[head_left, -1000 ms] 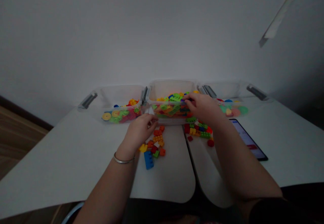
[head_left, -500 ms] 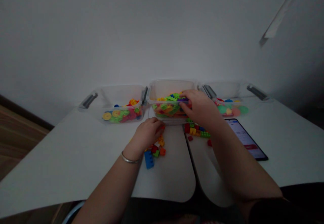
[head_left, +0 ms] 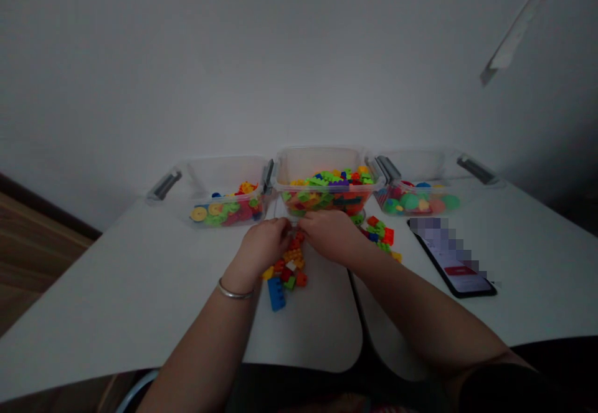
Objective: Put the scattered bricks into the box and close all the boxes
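Left hand [head_left: 261, 245] and right hand [head_left: 332, 235] meet over small coloured plastic bricks [head_left: 293, 260]

Both hands are curled downward and their fingers are very near together, but I cannot tell if they are grasping some brick. The heap of bricks lies just under and between the hands, on the white worktop [head_left: 140, 294], and one blue plastic brick [head_left: 276, 293] lies at its near end. Just behind the hands stands a clear plastic bin [head_left: 327, 165] full of mixed bricks.
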A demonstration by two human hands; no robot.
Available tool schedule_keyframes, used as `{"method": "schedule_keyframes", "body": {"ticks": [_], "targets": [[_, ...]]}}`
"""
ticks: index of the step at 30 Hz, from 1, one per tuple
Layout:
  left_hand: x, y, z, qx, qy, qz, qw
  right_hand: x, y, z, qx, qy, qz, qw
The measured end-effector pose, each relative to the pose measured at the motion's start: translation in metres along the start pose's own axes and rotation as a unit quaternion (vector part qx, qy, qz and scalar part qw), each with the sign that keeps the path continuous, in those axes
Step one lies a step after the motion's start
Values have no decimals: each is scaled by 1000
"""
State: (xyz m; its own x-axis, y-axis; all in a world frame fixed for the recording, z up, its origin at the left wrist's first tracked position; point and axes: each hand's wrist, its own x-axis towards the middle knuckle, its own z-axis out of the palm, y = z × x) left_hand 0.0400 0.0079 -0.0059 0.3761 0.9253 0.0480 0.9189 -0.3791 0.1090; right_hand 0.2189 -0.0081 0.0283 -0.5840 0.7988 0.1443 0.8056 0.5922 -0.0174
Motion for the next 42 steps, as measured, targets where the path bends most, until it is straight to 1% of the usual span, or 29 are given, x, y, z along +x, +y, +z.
{"method": "schedule_keyframes", "body": {"ticks": [5, 8, 11, 16, 19, 24, 27, 30, 32, 33, 36, 37, 39, 42], "targets": [[-1, 1, 0, 2, -25, 6, 1000, 4, 2, 18, 14, -20, -28, 999], [-1, 0, 0, 4, -30, -6, 1000, 6, 3, 24, 17, -30, -35, 999], [-1, -1, 0, -2, -33, -6, 999, 7, 3, 27, 12, -20, -42, 999], [-2, 0, -1, -9, -44, -7, 999, 6, 4, 26, 5, -28, -27, 999], [-1, 0, -1, -32, -46, -3, 998, 6, 5, 24, 5, -32, -22, 999], [-1, 0, -1, -68, -45, 7, 997, 4, 3, 25, 26, -36, -6, 999], [-1, 0, -1, -82, -45, 7, 996, 4, 2, 24, 41, -44, -13, 998], [-1, -1, 0, -93, -53, 8, 994, 5, 4, 20, 59, -68, -7, 996], [0, -3, 1, -87, -54, 10, 995, 5, 8, 12, 70, -67, 0, 995], [0, -3, 1, -84, -52, 10, 995, 4, 10, 7, 78, -53, 1, 996], [1, -4, 4, -86, -47, 13, 995, -3, 17, -14, 116, 19, 1, 993], [1, -5, 4, -88, -47, 15, 995, -7, 20, -22, 134, 34, -3, 990], [1, -5, 5, -88, -47, 15, 995, -14, 28, -37, 143, 89, 20, 985], [0, -5, 5, -87, -45, 16, 995, -24, 43, -50, 112, 202, 80, 970]]}}
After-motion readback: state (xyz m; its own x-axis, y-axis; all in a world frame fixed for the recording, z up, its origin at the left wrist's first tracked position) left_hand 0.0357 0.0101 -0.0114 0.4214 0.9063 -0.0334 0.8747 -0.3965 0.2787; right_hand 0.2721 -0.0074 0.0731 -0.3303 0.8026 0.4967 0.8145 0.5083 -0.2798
